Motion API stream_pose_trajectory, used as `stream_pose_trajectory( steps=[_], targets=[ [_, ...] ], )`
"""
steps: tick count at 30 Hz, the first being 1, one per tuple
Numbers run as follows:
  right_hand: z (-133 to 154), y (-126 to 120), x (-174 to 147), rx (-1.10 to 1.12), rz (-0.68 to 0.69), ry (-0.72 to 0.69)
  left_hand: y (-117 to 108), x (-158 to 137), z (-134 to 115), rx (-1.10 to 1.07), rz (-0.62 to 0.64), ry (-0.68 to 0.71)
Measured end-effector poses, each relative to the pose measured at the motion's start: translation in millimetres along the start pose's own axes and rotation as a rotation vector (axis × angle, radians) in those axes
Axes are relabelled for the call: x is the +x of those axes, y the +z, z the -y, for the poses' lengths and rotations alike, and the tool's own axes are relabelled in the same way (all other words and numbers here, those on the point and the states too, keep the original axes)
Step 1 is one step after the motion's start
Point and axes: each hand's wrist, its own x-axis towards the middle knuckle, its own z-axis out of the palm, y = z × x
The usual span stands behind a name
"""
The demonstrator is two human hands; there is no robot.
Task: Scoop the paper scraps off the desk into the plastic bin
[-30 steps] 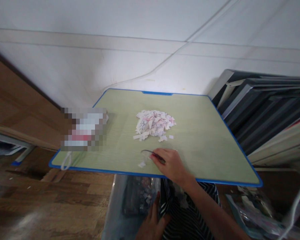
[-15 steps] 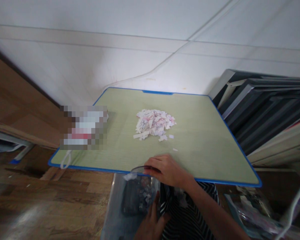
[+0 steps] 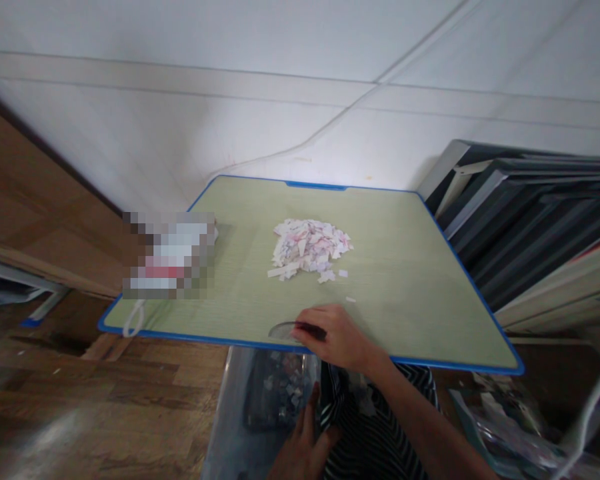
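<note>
My right hand is closed around the dark end of a thin, curved, see-through grey tool, whose exact kind I cannot make out. The tool is over the near edge of a pale green board with a blue rim. Farther back on the board lies a heap of torn paper scraps, with a few loose pieces in front. Below the edge stands a clear plastic bin, with scraps and a dark shape inside. My left hand rests at the bin's right side, its fingers stretched out and thumb apart.
A blurred-out item with a white loop strap sits on the board's left side. Framed panels lean at the right, and a large brown cardboard sheet stands at the left. A cable runs along the wall.
My right hand has turned slightly and lifted the tool from over the bin onto the board's edge. A white scrap by the tool has dropped into the bin. My left hand stays put.
</note>
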Motion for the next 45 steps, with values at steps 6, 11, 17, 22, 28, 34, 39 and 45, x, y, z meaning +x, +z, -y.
stream_pose_trajectory(
  steps=[6, 11, 17, 22, 28, 34, 39, 45],
  targets=[
    [-1, -1, -1, 0.009, 0.065, -0.080, -6, 2, 0, 0.013, 0.036, -0.015],
    [-1, 1, -4, 0.038, 0.051, -0.109, -11, 2, -4, 0.029, 0.052, -0.007],
    [-21, -35, -7, 0.144, -0.119, 0.012, -1, 1, 1, -0.028, -0.010, -0.006],
    [-81, -91, -1, 0.296, -0.287, 0.157, 1, -2, 4, -0.116, -0.010, 0.019],
    [-126, -103, 7, 0.350, -0.384, 0.334, 0, 0, -1, -0.014, -0.044, -0.067],
    [-118, -99, 5, 0.257, -0.271, 0.272, 6, -4, 8, -0.058, -0.012, -0.005],
    [-112, -104, 0, 0.437, 0.006, 0.307, 2, -3, 6, -0.049, 0.038, -0.048],
    [-109, -100, 1, 0.392, 0.027, 0.231, 0, -2, -1, -0.040, -0.070, -0.055]
  ],
)
